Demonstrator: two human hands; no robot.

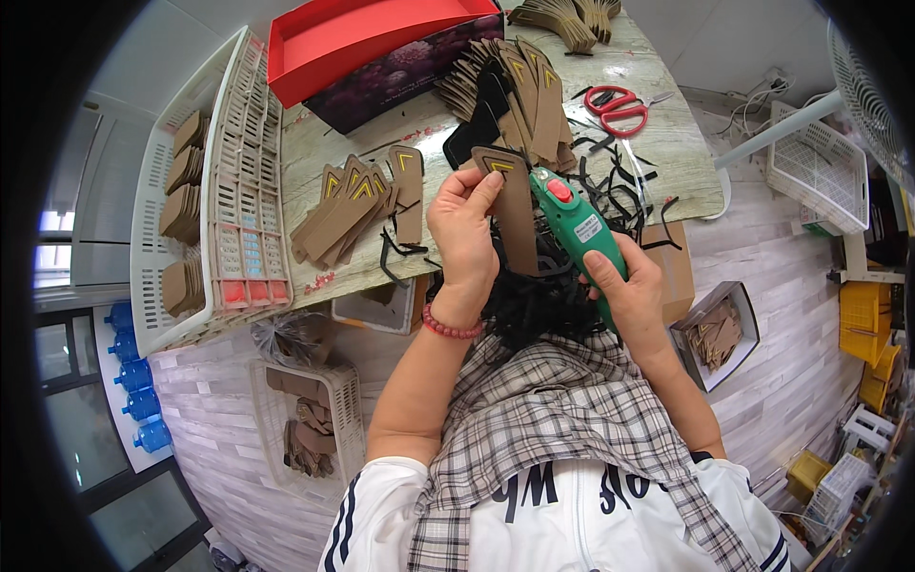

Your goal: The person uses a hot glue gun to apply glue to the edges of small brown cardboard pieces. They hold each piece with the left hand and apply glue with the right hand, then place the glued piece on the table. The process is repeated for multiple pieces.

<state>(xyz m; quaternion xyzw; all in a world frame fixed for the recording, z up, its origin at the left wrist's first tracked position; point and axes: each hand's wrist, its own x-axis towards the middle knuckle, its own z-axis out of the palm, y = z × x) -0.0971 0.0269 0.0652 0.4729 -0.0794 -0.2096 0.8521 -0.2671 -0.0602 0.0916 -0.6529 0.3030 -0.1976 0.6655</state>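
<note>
My left hand (461, 227) pinches a flat, elongated brown piece (516, 227) between thumb and fingers near its upper end. The piece has a dark edge and a yellow chevron mark. My right hand (627, 288) is wrapped round green handheld electric scissors (578, 221) with a red button. Their tip is at the piece's upper right edge; whether the blade touches it I cannot tell. Similar marked pieces (351, 212) lie to the left on the table, and a larger pile (545, 100) lies beyond my hands. Thin black offcuts (624, 195) are strewn to the right and over my lap.
Red-handled scissors (620, 116) lie at the table's (681, 157) right. A red open box (367, 43) stands at the back left. White plastic baskets (250, 181) holding stacked brown pieces line the left side. A box of pieces (717, 334) sits low on the right.
</note>
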